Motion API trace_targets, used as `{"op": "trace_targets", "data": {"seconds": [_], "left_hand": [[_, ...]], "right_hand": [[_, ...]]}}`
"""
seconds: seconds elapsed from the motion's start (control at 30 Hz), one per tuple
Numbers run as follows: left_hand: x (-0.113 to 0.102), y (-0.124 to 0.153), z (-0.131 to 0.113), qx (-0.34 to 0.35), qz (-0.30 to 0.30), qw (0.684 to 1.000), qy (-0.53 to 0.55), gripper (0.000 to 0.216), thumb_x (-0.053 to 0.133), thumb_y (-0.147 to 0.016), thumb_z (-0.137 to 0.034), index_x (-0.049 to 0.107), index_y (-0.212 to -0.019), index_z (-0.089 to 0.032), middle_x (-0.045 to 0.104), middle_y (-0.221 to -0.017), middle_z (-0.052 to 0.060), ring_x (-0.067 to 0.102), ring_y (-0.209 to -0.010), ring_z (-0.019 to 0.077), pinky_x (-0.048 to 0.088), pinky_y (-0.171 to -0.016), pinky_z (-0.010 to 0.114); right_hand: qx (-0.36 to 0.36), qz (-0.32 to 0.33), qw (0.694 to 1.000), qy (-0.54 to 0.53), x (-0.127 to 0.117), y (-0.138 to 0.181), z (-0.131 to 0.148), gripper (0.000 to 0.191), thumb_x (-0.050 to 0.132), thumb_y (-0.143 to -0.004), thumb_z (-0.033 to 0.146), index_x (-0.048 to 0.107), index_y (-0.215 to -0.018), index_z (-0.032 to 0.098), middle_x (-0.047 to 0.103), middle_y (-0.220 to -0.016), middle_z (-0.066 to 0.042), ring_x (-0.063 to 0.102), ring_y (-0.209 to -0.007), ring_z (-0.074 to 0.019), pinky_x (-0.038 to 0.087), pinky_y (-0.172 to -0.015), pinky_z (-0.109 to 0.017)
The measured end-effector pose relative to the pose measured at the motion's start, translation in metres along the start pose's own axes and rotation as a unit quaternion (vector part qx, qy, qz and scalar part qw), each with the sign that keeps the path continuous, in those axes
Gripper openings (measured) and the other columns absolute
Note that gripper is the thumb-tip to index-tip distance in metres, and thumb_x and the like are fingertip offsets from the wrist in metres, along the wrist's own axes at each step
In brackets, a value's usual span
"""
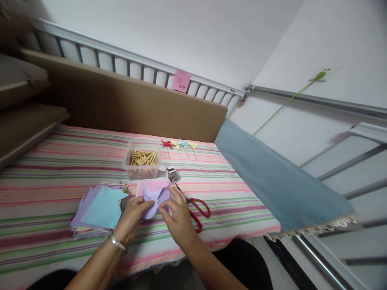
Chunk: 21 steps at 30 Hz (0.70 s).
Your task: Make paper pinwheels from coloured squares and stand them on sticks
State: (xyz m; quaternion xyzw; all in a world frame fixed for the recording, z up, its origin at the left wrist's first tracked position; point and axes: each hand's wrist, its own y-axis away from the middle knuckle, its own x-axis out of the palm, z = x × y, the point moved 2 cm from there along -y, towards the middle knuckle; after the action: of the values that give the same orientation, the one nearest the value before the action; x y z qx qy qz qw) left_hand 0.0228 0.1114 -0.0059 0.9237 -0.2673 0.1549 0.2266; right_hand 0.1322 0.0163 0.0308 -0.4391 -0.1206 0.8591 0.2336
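Observation:
A purple paper pinwheel (148,195), its corners folded toward the centre, is held between both hands above the striped cloth. My left hand (133,213) pinches its left side, the thumb lying near the middle. On the right edge, the fingers of my right hand (178,211) are closed on the paper. A pink paper sheet (157,184) lies beneath it. Scissors with red handles (201,207) rest just right of my right hand, partly covered by it. To the left is a stack of coloured paper squares (104,209), a light blue one on top.
Behind my hands stands a clear plastic box (142,172) of wooden sticks, beside a small open box of metal pins (173,176). Several finished pinwheels (180,143) lie farther back. A cardboard panel (136,104) borders the striped cloth (229,193); cardboard boxes (24,84) stand at left.

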Motion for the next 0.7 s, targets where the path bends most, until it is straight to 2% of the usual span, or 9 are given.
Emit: {"op": "trace_targets", "data": {"seconds": [0.17,0.7], "left_hand": [[0.0000,-0.0026,0.0053,0.012,0.011,0.999,-0.032,0.026,0.075,-0.053,-0.030,0.068,-0.070,-0.012,0.067,-0.057,0.001,0.054,-0.049,0.0117,0.037,-0.051,0.022],[0.0006,-0.0016,0.0055,-0.004,0.027,0.999,-0.044,0.023,0.075,-0.054,-0.030,0.065,-0.066,-0.012,0.063,-0.053,-0.001,0.049,-0.045,0.0089,0.032,-0.048,0.020]], "right_hand": [[0.041,0.004,0.999,0.019,0.0047,-0.0074,0.0021,0.006,0.059,-0.077,0.019,0.065,-0.075,0.020,0.043,-0.135,-0.011,0.026,-0.131,-0.0257,0.025,-0.103,-0.046],[0.079,0.013,0.996,0.036,0.0077,-0.0120,-0.0004,0.006,0.059,-0.074,0.016,0.064,-0.071,0.018,0.048,-0.131,-0.012,0.030,-0.129,-0.0267,0.025,-0.103,-0.044]]}}
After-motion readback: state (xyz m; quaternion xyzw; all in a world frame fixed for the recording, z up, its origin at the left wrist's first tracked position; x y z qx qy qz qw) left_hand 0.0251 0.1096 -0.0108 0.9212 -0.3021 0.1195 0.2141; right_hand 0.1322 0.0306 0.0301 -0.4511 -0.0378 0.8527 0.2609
